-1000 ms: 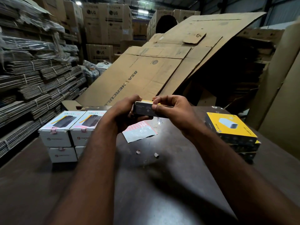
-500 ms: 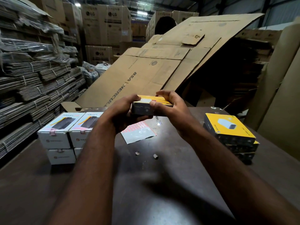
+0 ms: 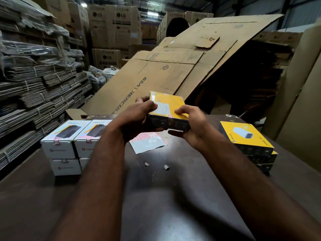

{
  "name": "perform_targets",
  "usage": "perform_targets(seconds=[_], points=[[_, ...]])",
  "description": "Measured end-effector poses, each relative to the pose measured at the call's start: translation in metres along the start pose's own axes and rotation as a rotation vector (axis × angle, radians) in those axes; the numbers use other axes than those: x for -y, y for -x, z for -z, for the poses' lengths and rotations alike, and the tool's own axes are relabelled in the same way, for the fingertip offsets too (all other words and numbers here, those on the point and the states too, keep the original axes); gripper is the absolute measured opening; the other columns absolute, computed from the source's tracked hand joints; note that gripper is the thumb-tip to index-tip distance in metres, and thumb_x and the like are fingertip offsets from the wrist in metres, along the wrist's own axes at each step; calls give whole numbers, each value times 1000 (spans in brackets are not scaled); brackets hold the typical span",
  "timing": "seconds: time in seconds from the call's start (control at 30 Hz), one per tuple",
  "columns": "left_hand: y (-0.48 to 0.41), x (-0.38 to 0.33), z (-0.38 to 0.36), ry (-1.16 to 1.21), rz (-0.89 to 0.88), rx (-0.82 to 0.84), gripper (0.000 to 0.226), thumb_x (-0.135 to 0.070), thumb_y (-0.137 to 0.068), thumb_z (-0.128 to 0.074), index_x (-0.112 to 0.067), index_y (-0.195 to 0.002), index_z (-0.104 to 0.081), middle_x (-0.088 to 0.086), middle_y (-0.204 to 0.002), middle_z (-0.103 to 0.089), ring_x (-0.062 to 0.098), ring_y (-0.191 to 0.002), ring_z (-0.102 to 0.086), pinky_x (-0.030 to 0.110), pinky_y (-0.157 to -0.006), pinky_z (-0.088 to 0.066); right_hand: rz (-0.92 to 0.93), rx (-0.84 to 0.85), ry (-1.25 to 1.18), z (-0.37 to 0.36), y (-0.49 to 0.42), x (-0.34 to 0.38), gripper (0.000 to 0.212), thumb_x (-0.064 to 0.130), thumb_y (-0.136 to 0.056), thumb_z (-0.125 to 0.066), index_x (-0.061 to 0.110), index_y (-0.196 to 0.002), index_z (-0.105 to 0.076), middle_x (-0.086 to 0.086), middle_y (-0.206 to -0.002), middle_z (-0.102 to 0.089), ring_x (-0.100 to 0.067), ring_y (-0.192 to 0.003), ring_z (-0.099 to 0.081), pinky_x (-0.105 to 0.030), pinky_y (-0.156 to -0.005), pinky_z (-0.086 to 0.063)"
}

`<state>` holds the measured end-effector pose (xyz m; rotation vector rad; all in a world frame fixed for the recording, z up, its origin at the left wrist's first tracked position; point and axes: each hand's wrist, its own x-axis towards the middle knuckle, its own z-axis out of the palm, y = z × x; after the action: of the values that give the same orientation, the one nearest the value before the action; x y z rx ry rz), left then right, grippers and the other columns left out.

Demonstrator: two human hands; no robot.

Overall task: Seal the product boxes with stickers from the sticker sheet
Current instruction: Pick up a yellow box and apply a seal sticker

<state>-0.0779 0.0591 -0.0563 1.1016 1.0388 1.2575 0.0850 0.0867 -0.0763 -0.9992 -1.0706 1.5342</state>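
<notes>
Held box: yellow-topped product box (image 3: 167, 105) raised above the far middle of the table (image 3: 156, 197), clear of it, gripped from both ends
Left hand: left hand (image 3: 137, 119) grasps the box's left end, thumb on the yellow face, fingers wrapped behind the far left corner
Right hand: right hand (image 3: 189, 126) clasps the near right corner, fingertips (image 3: 178, 112) pressing the yellow face beside a small pink sticker (image 3: 171, 116) on the near edge, thumb under the dark side
Facing: yellow label face tilted up toward the camera, dark side wall toward the person; long axis runs left to right
Change: half a second ago the box lay flatter and lower, mostly its dark side showing; now it is lifted and tipped
Sticker sheet: sticker sheet (image 3: 147, 141) flat on the table below the hands
Stacks: white boxes (image 3: 66, 141) by the left edge, yellow boxes (image 3: 246, 138) by the right edge
</notes>
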Motion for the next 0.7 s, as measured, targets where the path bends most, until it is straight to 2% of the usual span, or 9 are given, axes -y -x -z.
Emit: perform_targets(seconds=[0.1,0.17,0.23,0.3,0.37,0.43,0.53,0.63,0.7], points=[[-1,4,1,-66,17,3,35,-12,-101,-46,-15,-136,-40,17,-117,-58,34,-77,-71,40,-57,-61,9,9,56,-2,1,-5,86,36,-61,-78,12,-136,-45,-16,-120,-68,-21,-82,-72,-33,-60,-55],[-2,6,2,-124,14,-8,31,-11,-101,-45,-10,-132,-45,16,-109,-60,28,-72,-70,37,-56,-60,41,15,102,-3,-1,-9,104,33,-45,-86,6,-137,-44,-19,-123,-67,-19,-81,-73,-32,-59,-56],[-3,7,1,-211,-4,3,23,-11,-102,-44,-6,-122,-54,15,-99,-63,21,-68,-69,35,-59,-60,67,-10,53,-7,-1,-9,93,22,-57,-86,-1,-135,-42,-23,-124,-63,-22,-82,-72,-32,-57,-57],[-4,7,-1,-244,-13,14,18,-17,-103,-48,-6,-112,-59,14,-92,-65,20,-69,-68,33,-67,-61,49,-100,-6,-9,1,-4,54,14,-84,-70,1,-128,-41,-22,-117,-60,-25,-83,-69,-35,-57,-59],[-2,6,-3,-275,-36,43,29,-33,-99,-57,-7,-112,-60,11,-92,-67,19,-77,-68,34,-78,-60,9,-128,-32,-6,1,-2,31,15,-96,-56,6,-123,-43,-19,-109,-60,-26,-82,-66,-37,-64,-60],[1,5,-4,-344,-73,70,45,-45,-92,-63,-10,-119,-58,6,-99,-67,16,-89,-69,35,-87,-59,12,-84,-28,-3,2,1,30,24,-98,-53,8,-123,-50,-17,-108,-62,-26,-85,-65,-37,-68,-57],[6,6,-5,-403,-172,49,40,-40,-91,-66,-16,-120,-56,7,-111,-67,18,-103,-68,40,-94,-57,103,-33,121,-1,6,7,27,39,-97,-53,17,-112,-61,-10,-107,-67,-24,-93,-66,-36,-73,-52],[11,4,-1,-473,-337,-50,22,-35,-88,-72,-23,-102,-60,7,-102,-69,20,-97,-70,36,-86,-60,165,37,225,-2,10,13,34,49,-98,-50,20,-111,-63,-8,-107,-70,-24,-100,-68,-40,-85,-53],[15,3,5,-552,-390,-60,30,-39,-84,-75,-21,-103,-60,5,-97,-70,17,-89,-71,29,-78,-60,159,107,256,-1,13,15,46,57,-95,-50,18,-117,-64,-11,-113,-71,-27,-105,-69,-45,-95,-53]])
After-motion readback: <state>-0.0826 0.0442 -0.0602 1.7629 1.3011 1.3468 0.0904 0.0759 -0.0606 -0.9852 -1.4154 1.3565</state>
